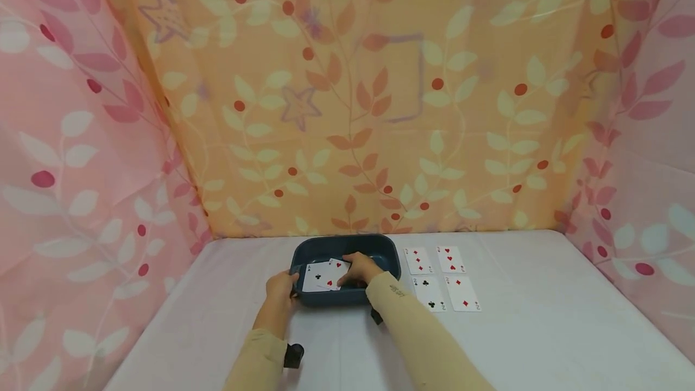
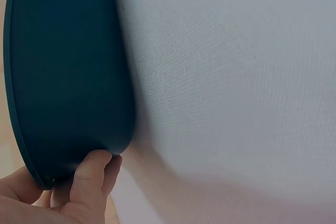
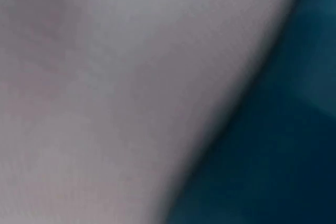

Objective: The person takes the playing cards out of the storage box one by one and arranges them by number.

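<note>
A dark blue tub [image 1: 347, 298] stands on the table, its near side toward me. My left hand [image 1: 280, 287] grips its left end; in the left wrist view the fingers [image 2: 88, 178] curl against the tub's outer wall [image 2: 68, 77], with the thumb near the rim. My right hand [image 1: 361, 268] reaches into the tub and holds a heart playing card [image 1: 335, 271] by its edges, between thumb and fingers. Beside it, toward the left, lies a club playing card [image 1: 315, 278], partly overlapped. The right wrist view is blurred and shows only the tub's wall [image 3: 262, 161] and white cloth.
Right of the tub, several playing cards lie face up in two rows, among them a diamond card [image 1: 463, 293] and a club card [image 1: 428, 292]. White cloth [image 1: 543, 318] covers the table. A patterned yellow curtain [image 1: 347, 137] hangs behind, with pink ones at both sides.
</note>
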A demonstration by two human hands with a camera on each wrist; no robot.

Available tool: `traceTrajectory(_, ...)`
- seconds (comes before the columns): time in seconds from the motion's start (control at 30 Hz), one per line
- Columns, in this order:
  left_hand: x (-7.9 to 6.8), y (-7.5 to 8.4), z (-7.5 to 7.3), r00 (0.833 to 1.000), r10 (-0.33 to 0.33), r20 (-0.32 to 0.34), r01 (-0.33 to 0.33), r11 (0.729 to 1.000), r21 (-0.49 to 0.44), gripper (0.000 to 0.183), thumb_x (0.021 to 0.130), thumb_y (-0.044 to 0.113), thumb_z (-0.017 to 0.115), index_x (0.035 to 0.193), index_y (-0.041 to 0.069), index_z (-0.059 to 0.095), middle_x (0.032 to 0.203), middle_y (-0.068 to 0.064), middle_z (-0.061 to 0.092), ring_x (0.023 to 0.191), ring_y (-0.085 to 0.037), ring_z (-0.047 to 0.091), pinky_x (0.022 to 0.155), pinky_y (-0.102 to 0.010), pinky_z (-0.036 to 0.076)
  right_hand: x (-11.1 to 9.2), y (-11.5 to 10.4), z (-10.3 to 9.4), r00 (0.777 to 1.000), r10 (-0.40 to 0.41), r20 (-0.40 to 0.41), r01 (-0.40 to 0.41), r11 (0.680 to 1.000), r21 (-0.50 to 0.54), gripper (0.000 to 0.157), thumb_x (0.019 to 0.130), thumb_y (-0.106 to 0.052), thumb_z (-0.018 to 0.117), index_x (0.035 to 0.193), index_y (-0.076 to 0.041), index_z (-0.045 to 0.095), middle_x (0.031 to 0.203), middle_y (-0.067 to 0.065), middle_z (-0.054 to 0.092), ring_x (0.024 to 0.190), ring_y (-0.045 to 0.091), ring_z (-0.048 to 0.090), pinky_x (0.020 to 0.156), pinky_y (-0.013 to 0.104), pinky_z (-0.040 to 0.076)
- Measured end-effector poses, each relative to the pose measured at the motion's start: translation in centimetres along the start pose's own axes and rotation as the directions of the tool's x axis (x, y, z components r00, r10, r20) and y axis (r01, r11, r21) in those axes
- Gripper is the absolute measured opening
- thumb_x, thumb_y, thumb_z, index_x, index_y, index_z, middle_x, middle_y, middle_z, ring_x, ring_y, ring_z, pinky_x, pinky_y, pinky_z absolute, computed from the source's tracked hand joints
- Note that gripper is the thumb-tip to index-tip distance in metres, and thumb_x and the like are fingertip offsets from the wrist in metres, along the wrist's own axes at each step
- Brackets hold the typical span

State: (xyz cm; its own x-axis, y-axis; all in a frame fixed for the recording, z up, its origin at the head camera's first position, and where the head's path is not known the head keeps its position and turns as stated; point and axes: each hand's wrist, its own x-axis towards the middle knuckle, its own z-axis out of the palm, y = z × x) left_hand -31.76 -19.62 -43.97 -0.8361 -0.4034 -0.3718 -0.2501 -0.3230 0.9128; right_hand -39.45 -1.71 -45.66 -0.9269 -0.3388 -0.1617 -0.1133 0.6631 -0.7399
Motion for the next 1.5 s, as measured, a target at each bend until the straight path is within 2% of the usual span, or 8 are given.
traceTrajectory(0.17, -0.2, 0.2, 0.0, 1.000, 0.002, 0.001, -0.002, 1.000, 0.008, 0.044, 0.100, -0.002, 0.043, 0.143, -0.011, 0.037, 0.143, -0.031, 0.041, 0.129, -0.036, 0.044, 0.106, -0.041, 0.039, -0.2, -0.3, -0.2, 1.000, -0.003, 0.008, 0.003, 1.000, -0.020, 0.064, 0.074, -0.012, 0.086, 0.131, -0.004, 0.060, 0.110, 0.014, 0.061, 0.049, 0.016, 0.048, 0.047, 0.025, 0.046)
traceTrajectory(0.4, -0.4, 0.2, 0.0, 1.000, -0.002, -0.027, 0.003, 0.999, 0.033, 0.042, 0.100, -0.001, 0.045, 0.141, -0.010, 0.041, 0.140, -0.030, 0.044, 0.123, -0.034, 0.049, 0.105, -0.041, 0.041, 0.3, 0.0, 0.0, 0.999, 0.030, 0.015, -0.030, 0.999, 0.020, 0.052, 0.071, -0.010, 0.087, 0.116, -0.004, 0.061, 0.105, 0.012, 0.057, 0.059, 0.020, 0.053, 0.053, 0.027, 0.048)
traceTrajectory(0.67, -0.4, 0.2, 0.0, 1.000, -0.002, -0.011, 0.002, 1.000, 0.031, 0.043, 0.100, -0.001, 0.045, 0.142, -0.011, 0.039, 0.142, -0.030, 0.043, 0.126, -0.035, 0.046, 0.106, -0.041, 0.039, 0.7, 0.2, 0.2, 0.998, 0.068, -0.004, -0.068, 0.997, 0.037, 0.066, 0.071, -0.009, 0.087, 0.126, 0.001, 0.053, 0.109, 0.014, 0.056, 0.064, 0.021, 0.054, 0.058, 0.029, 0.050)
traceTrajectory(0.87, -0.2, 0.1, 0.0, 1.000, -0.010, -0.016, 0.010, 1.000, 0.027, 0.043, 0.100, -0.001, 0.045, 0.142, -0.010, 0.040, 0.143, -0.028, 0.043, 0.127, -0.034, 0.046, 0.106, -0.041, 0.039, 0.6, 0.1, 0.2, 0.997, 0.083, -0.005, -0.083, 0.996, 0.037, 0.057, 0.071, -0.008, 0.087, 0.117, 0.000, 0.054, 0.094, 0.011, 0.054, 0.061, 0.021, 0.052, 0.056, 0.028, 0.047)
traceTrajectory(1.03, -0.2, 0.1, 0.0, 1.000, -0.006, -0.001, 0.006, 1.000, 0.025, 0.044, 0.100, -0.001, 0.044, 0.143, -0.011, 0.038, 0.142, -0.029, 0.042, 0.128, -0.035, 0.046, 0.105, -0.041, 0.040, 0.7, 0.3, 0.3, 0.995, 0.097, -0.004, -0.097, 0.993, 0.062, 0.054, 0.070, -0.006, 0.087, 0.111, -0.002, 0.052, 0.091, 0.011, 0.052, 0.060, 0.022, 0.051, 0.054, 0.028, 0.045)
traceTrajectory(1.17, 0.0, 0.0, -0.1, 1.000, -0.010, 0.002, 0.010, 1.000, 0.025, 0.044, 0.100, -0.001, 0.044, 0.143, -0.010, 0.038, 0.142, -0.029, 0.043, 0.127, -0.034, 0.047, 0.105, -0.042, 0.041, 0.9, 0.3, 0.4, 0.997, 0.078, -0.003, -0.078, 0.995, 0.061, 0.053, 0.070, -0.005, 0.087, 0.108, -0.004, 0.050, 0.092, 0.012, 0.052, 0.062, 0.024, 0.052, 0.056, 0.030, 0.048)
traceTrajectory(1.33, 0.0, 0.0, -0.1, 1.000, -0.006, 0.000, 0.006, 1.000, 0.031, 0.044, 0.100, -0.001, 0.044, 0.142, -0.011, 0.038, 0.142, -0.030, 0.042, 0.126, -0.034, 0.047, 0.105, -0.042, 0.040, 1.1, 0.5, 0.6, 0.998, 0.058, -0.021, -0.058, 0.998, 0.003, 0.054, 0.070, -0.009, 0.088, 0.111, -0.001, 0.053, 0.095, 0.012, 0.055, 0.065, 0.024, 0.054, 0.063, 0.033, 0.052)
traceTrajectory(1.5, -0.1, -0.1, -0.1, 1.000, 0.001, -0.005, -0.001, 0.999, 0.035, 0.043, 0.100, -0.001, 0.045, 0.142, -0.011, 0.039, 0.141, -0.030, 0.043, 0.125, -0.034, 0.047, 0.105, -0.043, 0.040, 1.0, 0.4, 0.5, 0.998, 0.055, -0.035, -0.055, 0.998, -0.025, 0.048, 0.070, -0.011, 0.088, 0.102, 0.000, 0.055, 0.088, 0.011, 0.054, 0.064, 0.024, 0.054, 0.063, 0.034, 0.051)
